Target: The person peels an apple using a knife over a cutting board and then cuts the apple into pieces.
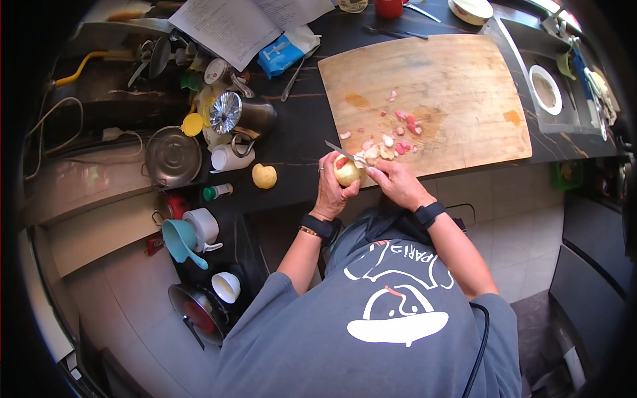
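Observation:
My left hand [330, 188] is wrapped round a mostly peeled, pale yellow apple-like fruit [346, 172] with a patch of red skin on top. In my right hand [397, 184] is a small knife [343, 151], its blade lying across the top of the fruit and pointing up and left. Both hands are at the near left edge of a wooden cutting board [464, 86]. Red and pale peelings [387, 140] lie scattered on the board just beyond the knife. Another peeled round piece [264, 176] rests on the dark counter left of my left hand.
Left of the board stand a metal pot [255, 118], a white cup [232, 159] and a green-capped bottle [217, 192]. Papers [229, 26] and a blue packet [281, 56] lie farther back. A sink [531, 66] is at the right.

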`<state>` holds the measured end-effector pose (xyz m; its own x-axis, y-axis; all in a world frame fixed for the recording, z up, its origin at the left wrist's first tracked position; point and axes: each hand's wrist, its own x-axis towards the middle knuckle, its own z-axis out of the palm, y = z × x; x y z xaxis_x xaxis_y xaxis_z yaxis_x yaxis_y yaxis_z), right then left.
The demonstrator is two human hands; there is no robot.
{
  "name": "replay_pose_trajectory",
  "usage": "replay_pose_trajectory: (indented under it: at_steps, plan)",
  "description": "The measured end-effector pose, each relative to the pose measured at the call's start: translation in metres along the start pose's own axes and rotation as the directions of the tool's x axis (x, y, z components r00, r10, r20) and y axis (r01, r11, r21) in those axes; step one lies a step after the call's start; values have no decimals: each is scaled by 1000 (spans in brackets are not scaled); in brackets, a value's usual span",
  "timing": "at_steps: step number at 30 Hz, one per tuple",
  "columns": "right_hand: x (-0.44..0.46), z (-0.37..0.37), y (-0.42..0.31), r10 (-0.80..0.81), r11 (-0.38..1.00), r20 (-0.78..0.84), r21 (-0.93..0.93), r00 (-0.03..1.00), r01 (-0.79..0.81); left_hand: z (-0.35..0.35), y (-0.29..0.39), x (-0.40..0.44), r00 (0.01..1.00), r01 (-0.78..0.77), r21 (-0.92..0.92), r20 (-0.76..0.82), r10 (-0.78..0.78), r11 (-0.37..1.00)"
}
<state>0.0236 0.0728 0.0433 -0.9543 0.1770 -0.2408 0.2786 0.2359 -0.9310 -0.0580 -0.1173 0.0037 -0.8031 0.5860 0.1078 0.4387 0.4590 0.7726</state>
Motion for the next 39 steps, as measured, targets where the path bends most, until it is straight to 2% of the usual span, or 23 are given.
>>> replay_pose_trajectory:
  at_steps: [4,8,10,19,21,23,25,26,28,30,32,34,36,39]
  plan:
    - [0,2,0,-43,998,-13,-49,999,43,3,2,-5,1000,22,-1,-10,-22,1000]
    - [3,1,0,-7,996,35,-89,999,10,0,3,-4,999,39,-12,15,-39,999]
    - [4,3,4,-11,1000,7,-23,1000,11,1,4,-4,999,37,-20,3,-37,999]
    - [9,2,13,120,993,70,-18,990,-119,1,2,-2,1000,-13,-13,-2,13,1000]
    - [8,6,21,93,995,22,20,995,-93,1,3,-3,1000,-4,-28,-1,4,1000]
    - [8,4,28,66,996,-28,58,997,-64,0,1,-4,995,-103,34,-4,103,994]
    - [7,-2,26,177,981,74,-95,981,-170,-2,5,-4,996,-86,37,3,86,996]
    - [4,-3,23,180,980,73,-98,981,-173,-2,7,-4,998,-67,39,10,67,997]
    - [-2,-4,6,42,999,-8,-6,999,-42,-2,13,0,998,-55,43,21,54,998]
    - [-4,-5,6,26,999,33,-20,999,-25,-3,17,5,999,-41,53,31,40,998]
    - [-5,-4,5,12,999,72,-33,997,-10,-2,22,12,998,-58,40,-33,59,998]
    - [-7,-3,5,-64,998,-36,-2,997,64,-1,21,13,997,-68,34,-30,69,997]
    - [-7,-4,4,-62,998,-35,-10,997,62,1,18,13,989,-144,94,-28,147,985]
    - [-8,-8,-1,-54,997,-26,-52,998,52,-3,28,14,997,-71,201,45,63,977]
